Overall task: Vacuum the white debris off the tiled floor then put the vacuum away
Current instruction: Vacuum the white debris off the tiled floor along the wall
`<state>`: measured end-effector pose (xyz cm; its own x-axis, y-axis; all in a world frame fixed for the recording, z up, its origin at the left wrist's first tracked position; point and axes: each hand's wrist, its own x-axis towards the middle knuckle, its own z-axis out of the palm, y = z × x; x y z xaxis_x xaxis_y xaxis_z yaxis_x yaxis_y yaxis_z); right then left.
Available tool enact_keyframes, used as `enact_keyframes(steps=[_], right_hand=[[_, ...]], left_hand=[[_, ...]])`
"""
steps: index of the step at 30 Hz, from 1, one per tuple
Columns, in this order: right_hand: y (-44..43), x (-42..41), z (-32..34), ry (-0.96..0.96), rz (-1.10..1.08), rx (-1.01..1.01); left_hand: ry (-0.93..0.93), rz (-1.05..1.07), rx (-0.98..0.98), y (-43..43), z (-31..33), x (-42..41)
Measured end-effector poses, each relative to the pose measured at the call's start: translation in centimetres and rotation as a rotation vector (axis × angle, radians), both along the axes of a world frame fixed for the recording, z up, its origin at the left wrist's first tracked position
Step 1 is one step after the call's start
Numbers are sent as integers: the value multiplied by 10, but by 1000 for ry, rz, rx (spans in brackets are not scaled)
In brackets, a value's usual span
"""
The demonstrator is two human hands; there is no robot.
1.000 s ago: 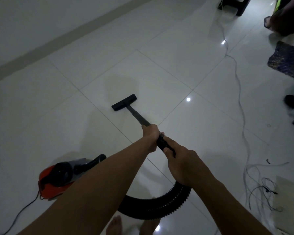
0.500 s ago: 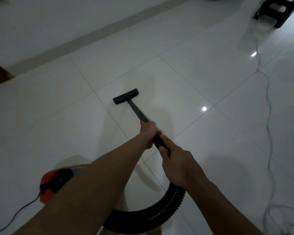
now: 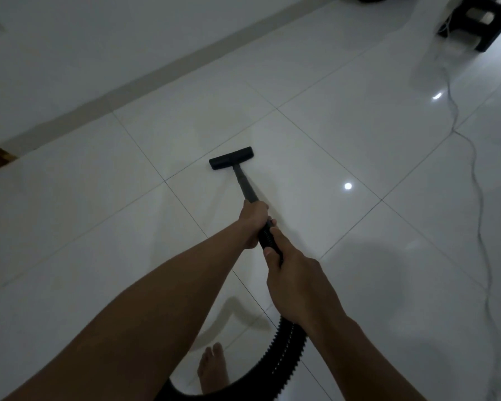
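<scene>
Dim room: glossy white tiled floor (image 3: 359, 134) with thin dark grout lines mirrors two bright light spots (image 3: 348, 186). A pale skirting strip (image 3: 156, 79) edges the plain wall (image 3: 99, 39). Dark furniture (image 3: 486, 21) stands top right, a thin cable (image 3: 475, 157) trailing nearby

Looks like a home, a dim room: glossy white tiles (image 3: 330, 134), plain wall (image 3: 70, 39) with pale skirting (image 3: 156, 79), bare foot (image 3: 213, 369) on the floor, household vacuum (image 3: 246, 186), loose cord (image 3: 475, 169) running toward a black stand (image 3: 480, 21) in the far corner.
</scene>
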<state>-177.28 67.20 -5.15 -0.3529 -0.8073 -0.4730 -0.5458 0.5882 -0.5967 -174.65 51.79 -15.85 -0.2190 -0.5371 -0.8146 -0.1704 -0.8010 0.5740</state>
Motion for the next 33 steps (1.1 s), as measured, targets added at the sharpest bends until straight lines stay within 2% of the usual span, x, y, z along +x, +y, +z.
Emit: enact_keyframes(steps=[11, 23, 33], right_hand=[[-100, -30, -21, -4, 27, 9], [-191, -98, -30, -4, 108, 24], [-243, -118, -46, -17, 172, 31]], left_hand=[[3, 6, -30, -99, -20, -28], [18, 162, -31, -188, -35, -80], [6, 241, -26, -241, -53, -90]])
